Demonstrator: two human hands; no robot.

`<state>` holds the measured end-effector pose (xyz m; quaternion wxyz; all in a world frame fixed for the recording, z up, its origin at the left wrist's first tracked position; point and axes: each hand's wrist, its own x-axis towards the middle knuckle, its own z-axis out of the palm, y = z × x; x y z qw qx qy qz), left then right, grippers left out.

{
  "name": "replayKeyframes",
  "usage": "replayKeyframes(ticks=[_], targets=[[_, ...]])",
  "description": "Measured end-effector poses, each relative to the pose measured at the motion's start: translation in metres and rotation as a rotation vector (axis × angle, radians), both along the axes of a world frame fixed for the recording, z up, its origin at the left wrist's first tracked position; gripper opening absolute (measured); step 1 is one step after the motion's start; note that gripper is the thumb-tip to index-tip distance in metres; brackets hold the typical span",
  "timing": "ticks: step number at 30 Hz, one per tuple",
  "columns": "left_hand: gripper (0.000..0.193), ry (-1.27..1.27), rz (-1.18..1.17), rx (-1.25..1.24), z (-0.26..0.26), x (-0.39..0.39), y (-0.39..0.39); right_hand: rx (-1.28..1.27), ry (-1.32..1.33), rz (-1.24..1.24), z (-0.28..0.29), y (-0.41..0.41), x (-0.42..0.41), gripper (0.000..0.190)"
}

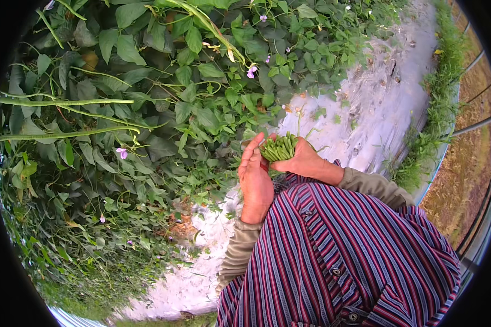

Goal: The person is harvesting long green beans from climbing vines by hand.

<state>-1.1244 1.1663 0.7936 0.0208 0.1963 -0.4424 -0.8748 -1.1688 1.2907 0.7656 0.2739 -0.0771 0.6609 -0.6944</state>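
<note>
A bundle of green long bean pods shows its packed ends between my hands. My right hand is closed around it from the right, thumb along the near side. My left hand stands upright at the bundle's left side, fingers stretched and palm turned towards the pods, not wrapped around them. A small piece of a red band shows between my left hand and the bundle. Thin green ends stick out beyond my right hand. The lower part of the bundle is hidden.
Dense bean vines with purple flowers fill the left and top. Long pods hang at the left. Pale plastic sheeting covers the ground beside the vines. A grass strip and metal poles stand at the right.
</note>
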Motion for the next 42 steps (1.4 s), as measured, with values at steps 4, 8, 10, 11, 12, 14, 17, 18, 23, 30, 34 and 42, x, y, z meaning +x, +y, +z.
replayKeyframes(ticks=[4,8,10,11,12,14,17,18,23,30,34,42], targets=[[0.033,-0.004,0.001,0.031,-0.005,0.003,0.015,-0.044,-0.008,0.04,0.005,0.012,0.0,0.025],[0.035,-0.009,0.007,0.011,-0.004,0.003,0.029,-0.058,-0.061,0.055,-0.001,0.022,-0.002,0.031],[0.037,-0.017,0.001,-0.01,-0.005,-0.001,0.034,-0.072,-0.07,0.031,-0.004,0.025,-0.003,0.031],[0.038,-0.025,0.004,-0.012,-0.006,-0.002,0.036,-0.077,-0.069,0.031,-0.004,0.026,-0.003,0.031],[0.038,-0.034,0.007,-0.015,-0.007,-0.002,0.037,-0.072,-0.089,0.009,-0.002,0.027,-0.002,0.029],[0.038,-0.031,0.013,-0.012,-0.008,-0.003,0.037,-0.073,-0.11,-0.014,-0.003,0.026,-0.003,0.027],[0.035,-0.038,-0.013,-0.028,-0.006,-0.006,0.035,-0.137,-0.075,-0.045,-0.009,0.024,-0.003,0.028],[0.035,-0.038,-0.016,-0.031,-0.007,-0.007,0.034,-0.143,-0.083,-0.049,-0.011,0.024,-0.004,0.027],[0.033,-0.14,-0.118,-0.174,-0.01,-0.017,0.022,-0.186,-0.071,-0.127,-0.009,0.027,-0.009,0.025],[0.021,-0.045,0.211,-0.253,-0.029,-0.085,-0.087,-0.091,-0.097,-0.189,-0.016,0.022,-0.025,0.023],[0.018,-0.072,0.497,-0.385,-0.027,-0.141,-0.172,-0.024,-0.078,-0.239,-0.02,0.013,-0.037,0.024],[0.016,0.102,0.631,-0.571,-0.08,-0.228,-0.309,0.01,-0.074,-0.266,-0.014,-0.007,-0.06,0.024]])
